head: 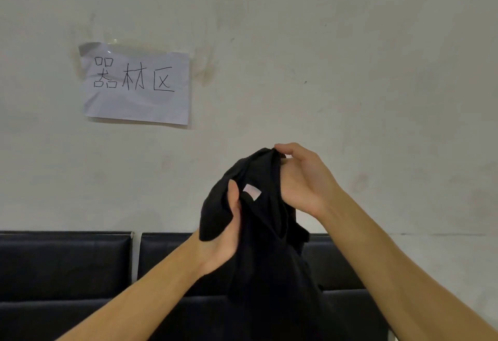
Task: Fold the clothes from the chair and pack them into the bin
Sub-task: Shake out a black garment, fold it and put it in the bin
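A stained pale wall point(323, 44) is filling most of what I am seeing, with a creased paper sign point(137, 85) taped to it, hand-lettered in black characters. Along the bottom, a row of black padded chairs point(64, 265) is running from the left edge across behind my arms. I am holding a black garment point(258, 233) up in the air in front of the wall, above the chairs and touching none of them that I can see. My left hand point(226, 235) is gripping a bunched fold on its left side, thumb pressing up against the cloth. My right hand point(301, 179) is pinching the garment's top edge between thumb and fingertips, higher than the left. A small pale label point(252, 192) is showing on the cloth between my two grips, just beside my left thumb. The rest of the garment is hanging down in loose folds between my forearms and is running out of view at the bottom edge. Both my forearms are bare.
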### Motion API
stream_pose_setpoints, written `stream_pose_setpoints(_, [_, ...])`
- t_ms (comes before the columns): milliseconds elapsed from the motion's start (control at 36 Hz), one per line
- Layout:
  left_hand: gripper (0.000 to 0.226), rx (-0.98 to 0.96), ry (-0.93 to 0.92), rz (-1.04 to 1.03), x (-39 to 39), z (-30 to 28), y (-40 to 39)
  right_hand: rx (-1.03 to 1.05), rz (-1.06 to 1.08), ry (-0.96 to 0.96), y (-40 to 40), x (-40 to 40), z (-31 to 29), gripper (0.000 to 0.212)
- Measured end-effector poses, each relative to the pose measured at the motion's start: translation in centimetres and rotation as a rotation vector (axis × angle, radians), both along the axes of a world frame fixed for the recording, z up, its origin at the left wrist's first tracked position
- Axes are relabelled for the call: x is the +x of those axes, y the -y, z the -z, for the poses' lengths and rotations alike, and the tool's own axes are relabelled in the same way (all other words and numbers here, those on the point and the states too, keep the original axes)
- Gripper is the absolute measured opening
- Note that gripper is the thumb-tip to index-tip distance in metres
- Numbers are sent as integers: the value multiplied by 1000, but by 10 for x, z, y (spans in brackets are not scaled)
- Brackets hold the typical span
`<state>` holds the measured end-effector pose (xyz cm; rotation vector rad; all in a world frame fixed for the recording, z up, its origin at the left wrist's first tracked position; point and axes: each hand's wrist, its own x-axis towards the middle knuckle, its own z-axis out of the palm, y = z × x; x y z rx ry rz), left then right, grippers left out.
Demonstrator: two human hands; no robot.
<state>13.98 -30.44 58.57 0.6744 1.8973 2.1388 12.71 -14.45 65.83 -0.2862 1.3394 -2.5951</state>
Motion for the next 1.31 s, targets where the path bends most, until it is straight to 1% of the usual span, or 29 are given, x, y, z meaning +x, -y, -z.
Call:
stream_pose_setpoints(28, [27,78,30,46,0,-1,0,-14,-16,-25,-1,1,0,18])
stream_pose_setpoints(83, [38,134,127,201,0,-5,-7,-80,-17,-59,-4,-1,1,43])
stream_pose_setpoints(111, [46,186,165,252,1,-4,-7,-120,-5,-60,-4,-1,1,48])
stream_pose_setpoints(139, [51,217,183,297,3,-3,-7,-149,14,-64,-5,-2,2,45])
stream_pose_setpoints(167, [47,198,175,307,3,0,-9,-160,65,-60,-5,-3,2,36])
stream_pose_setpoints(194, [35,154,134,312,2,5,-7,-145,155,-26,-6,-5,2,30])
stream_pose_setpoints(222, [35,104,87,341,2,8,-7,-100,254,17,-7,-7,2,34])
stream_pose_setpoints(250, [56,47,43,357,1,10,-8,-37,349,61,-9,-11,4,36])
stream_pose_setpoints(278, [71,-9,16,389,2,11,-8,38,417,98,-10,-14,6,33])
stream_pose_setpoints(333, [78,-88,-5,350,4,9,-10,145,452,136,-8,-14,9,29])
stream_pose_setpoints(389, [72,-117,-17,268,3,6,-10,183,442,141,-9,-12,10,15])
stream_pose_setpoints(417, [65,-114,-28,218,3,4,-10,175,401,144,-10,-12,11,11])
stream_pose_setpoints(472, [43,-100,-30,104,-1,2,-10,175,254,156,-15,-7,10,11])
stream_pose_setpoints(500, [33,-70,-4,66,-1,-1,-9,220,164,160,-18,-4,9,7])
stream_pose_setpoints(528, [27,-22,43,42,-3,-2,-8,283,79,169,-21,-1,8,4])
stream_pose_setpoints(556, [25,36,104,34,-5,-3,-5,353,9,167,-23,1,8,11])
stream_pose_setpoints(611, [32,148,217,96,-8,-7,0,480,-60,162,-29,4,8,28])
stream_pose_setpoints(667, [42,262,337,169,-10,-8,4,598,-51,156,-35,9,6,31])
stream_pose_setpoints(722, [43,336,430,154,-13,-9,8,775,12,133,-40,13,7,30])
stream_pose_setpoints(806, [36,419,421,67,-17,-11,12,1107,38,93,-39,21,16,44])
stream_pose_setpoints(861, [35,465,421,55,-20,-11,14,1382,-48,49,-33,27,29,61])
stream_pose_setpoints(889, [35,484,423,55,-20,-13,15,1485,-108,37,-29,28,37,70])
stream_pose_setpoints(917, [35,504,421,55,-22,-14,15,1532,-167,37,-24,28,45,76])
stream_pose_setpoints(972, [35,539,388,48,-23,-17,16,1513,-262,53,-18,23,63,82])
stream_pose_setpoints(1028, [34,557,342,23,-24,-20,17,1448,-288,66,-14,19,77,71])
stream_pose_setpoints(1083, [34,563,303,-4,-25,-26,21,1353,-233,72,-11,14,89,55])
stream_pose_setpoints(1167, [28,555,274,-38,-32,-36,31,1243,-91,58,-12,9,94,38])
stream_pose_setpoints(1250, [29,460,224,-94,-45,-44,51,1180,-6,31,-19,6,83,30])
stream_pose_setpoints(1306, [32,318,190,-157,-59,-44,70,1127,26,38,-26,4,75,27])
